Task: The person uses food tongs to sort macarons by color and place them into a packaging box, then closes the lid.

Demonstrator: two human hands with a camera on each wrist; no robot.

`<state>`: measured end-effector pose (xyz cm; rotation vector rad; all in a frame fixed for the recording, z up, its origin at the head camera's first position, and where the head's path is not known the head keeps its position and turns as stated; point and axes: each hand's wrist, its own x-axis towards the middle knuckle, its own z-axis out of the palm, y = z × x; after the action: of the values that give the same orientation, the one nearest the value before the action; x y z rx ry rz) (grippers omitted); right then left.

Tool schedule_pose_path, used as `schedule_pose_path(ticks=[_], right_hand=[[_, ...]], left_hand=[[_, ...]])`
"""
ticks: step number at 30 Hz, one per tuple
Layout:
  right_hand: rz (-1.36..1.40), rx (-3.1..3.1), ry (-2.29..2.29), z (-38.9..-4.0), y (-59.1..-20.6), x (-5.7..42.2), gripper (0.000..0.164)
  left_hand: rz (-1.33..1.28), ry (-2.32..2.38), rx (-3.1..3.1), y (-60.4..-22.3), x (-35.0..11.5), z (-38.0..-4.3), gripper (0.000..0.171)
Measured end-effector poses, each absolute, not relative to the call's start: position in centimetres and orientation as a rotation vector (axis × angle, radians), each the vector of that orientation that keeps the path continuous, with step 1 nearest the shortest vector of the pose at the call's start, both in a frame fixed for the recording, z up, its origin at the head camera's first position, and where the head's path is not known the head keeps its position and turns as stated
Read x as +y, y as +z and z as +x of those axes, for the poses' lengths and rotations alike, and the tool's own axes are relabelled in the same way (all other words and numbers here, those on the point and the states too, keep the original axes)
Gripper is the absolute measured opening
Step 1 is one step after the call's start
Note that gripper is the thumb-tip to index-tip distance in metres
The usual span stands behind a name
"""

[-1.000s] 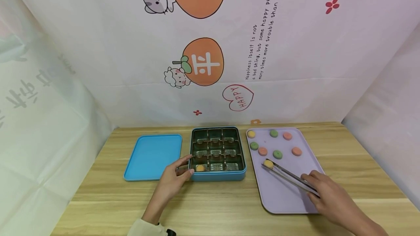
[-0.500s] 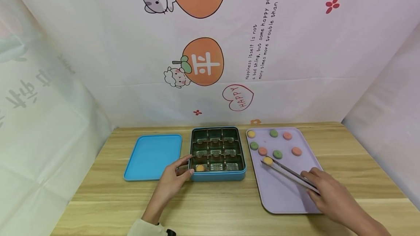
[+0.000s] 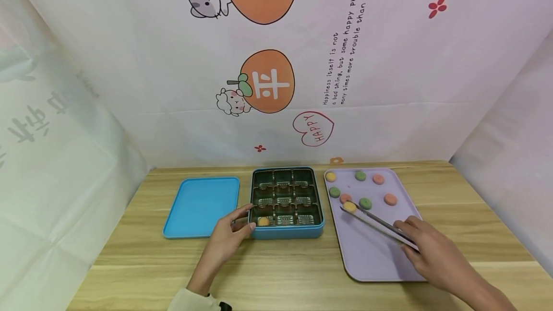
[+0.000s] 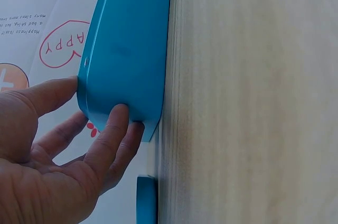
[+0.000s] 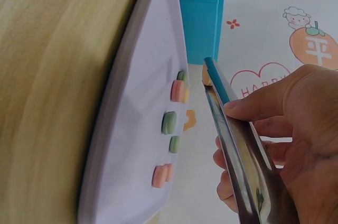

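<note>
In the head view, my right hand grips metal tongs. A yellow macaron is pinched between their tips; the right wrist view shows the tips raised above the lilac tray. My left hand touches the left front corner of a blue box, its fingers spread and mostly straight, as the left wrist view also shows. A clear insert divides the box into several compartments. One yellow macaron sits in the front left compartment; the others hold nothing.
On the lilac tray lie several macarons: a pink one, a green one and a yellow one among them. A blue lid rests left of the box. A printed cloth hangs behind the wooden table.
The tongs with the yellow macaron have moved slightly up and left in the head view, towards the tray's left edge. My left hand and the box have stayed put.
</note>
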<state>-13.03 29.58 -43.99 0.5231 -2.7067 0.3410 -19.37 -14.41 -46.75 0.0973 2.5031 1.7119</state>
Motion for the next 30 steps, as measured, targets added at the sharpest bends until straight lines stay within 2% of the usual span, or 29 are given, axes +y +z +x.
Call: schedule_pose_path(ticks=[17, 30], right_hand=[[0.585, -2.619, 0.356, -14.1, -41.3, 27.7, 0.046], [0.699, -2.589, 0.397, -15.1, -39.6, 24.2, 0.043]], left_hand=[[0.099, 1.718, 2.498, -46.8, -14.3, -19.4, 0.052], [0.09, 1.727, 2.492, -46.6, -14.4, -19.3, 0.052]])
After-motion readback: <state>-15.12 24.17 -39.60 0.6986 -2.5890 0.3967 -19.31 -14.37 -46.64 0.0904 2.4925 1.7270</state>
